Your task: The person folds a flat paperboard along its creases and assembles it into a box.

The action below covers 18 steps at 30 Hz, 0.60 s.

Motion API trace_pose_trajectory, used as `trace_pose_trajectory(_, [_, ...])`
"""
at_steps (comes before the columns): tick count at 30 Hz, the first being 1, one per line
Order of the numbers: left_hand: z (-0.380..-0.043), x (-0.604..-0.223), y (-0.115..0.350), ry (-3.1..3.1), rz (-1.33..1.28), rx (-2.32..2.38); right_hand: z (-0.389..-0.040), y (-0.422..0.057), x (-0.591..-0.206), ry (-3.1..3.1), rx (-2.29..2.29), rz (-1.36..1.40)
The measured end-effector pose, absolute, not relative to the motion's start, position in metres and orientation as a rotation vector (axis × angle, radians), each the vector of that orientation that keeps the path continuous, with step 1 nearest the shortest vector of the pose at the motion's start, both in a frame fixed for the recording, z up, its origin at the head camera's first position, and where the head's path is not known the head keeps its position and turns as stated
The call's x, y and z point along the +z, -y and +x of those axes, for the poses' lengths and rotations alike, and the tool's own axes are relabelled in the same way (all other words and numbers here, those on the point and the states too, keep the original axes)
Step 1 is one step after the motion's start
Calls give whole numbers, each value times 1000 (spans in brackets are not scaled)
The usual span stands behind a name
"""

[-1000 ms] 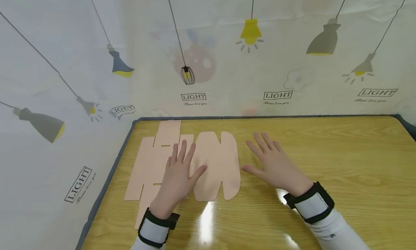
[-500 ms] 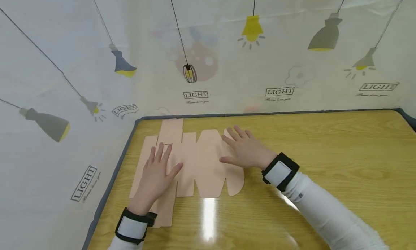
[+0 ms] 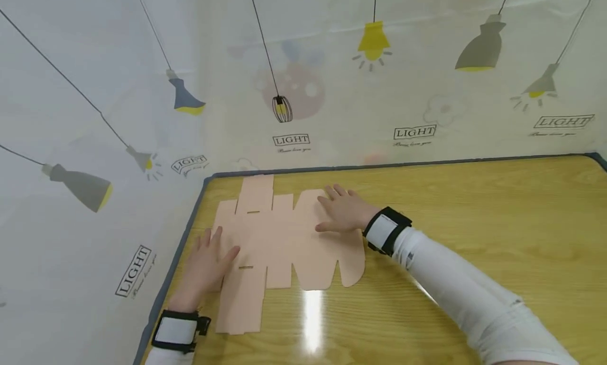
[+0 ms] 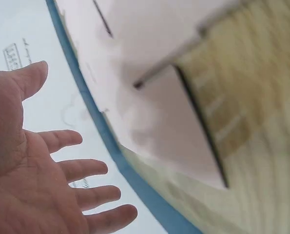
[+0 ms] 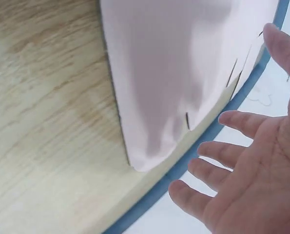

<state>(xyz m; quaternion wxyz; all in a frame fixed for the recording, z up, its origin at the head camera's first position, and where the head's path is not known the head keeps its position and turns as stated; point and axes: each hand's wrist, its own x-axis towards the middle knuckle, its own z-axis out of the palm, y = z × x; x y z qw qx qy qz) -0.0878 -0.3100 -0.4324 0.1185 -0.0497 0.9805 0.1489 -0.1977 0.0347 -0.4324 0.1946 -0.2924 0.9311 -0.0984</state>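
A flat pink cardboard box blank (image 3: 280,233), unfolded with flaps and slots, lies on the wooden table. My left hand (image 3: 204,265) is over its left edge, fingers spread and straight. Over the blank's rounded right part is my right hand (image 3: 346,211), palm down with fingers extended, hiding some of that flap. In the left wrist view, the open palm (image 4: 32,180) faces the cardboard (image 4: 169,126) with nothing in it. The right wrist view likewise shows a bare palm (image 5: 257,165) beside the cardboard (image 5: 154,87). Both hands appear raised off the sheet.
The wooden table (image 3: 474,238) has a dark blue-grey edge strip (image 3: 379,166) along its back and left side. Behind it stands a pale wall covering (image 3: 341,101) printed with hanging lamps. Light glares off the tabletop near the front.
My left hand has moved left, from the middle of the cardboard blank to its left edge. My right hand has come left from the bare table to over the blank's right part.
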Motion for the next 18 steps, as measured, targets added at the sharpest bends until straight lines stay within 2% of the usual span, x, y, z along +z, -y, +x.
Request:
trace_pose_trajectory(8, [-81,-456,341,-2806,-433,425,-208,-29,-449,-2576,-362,-773])
trace_pose_trajectory(18, [-84,-452,340,-2745,-596,503,-208,-23,-452,-2616,-407,-700])
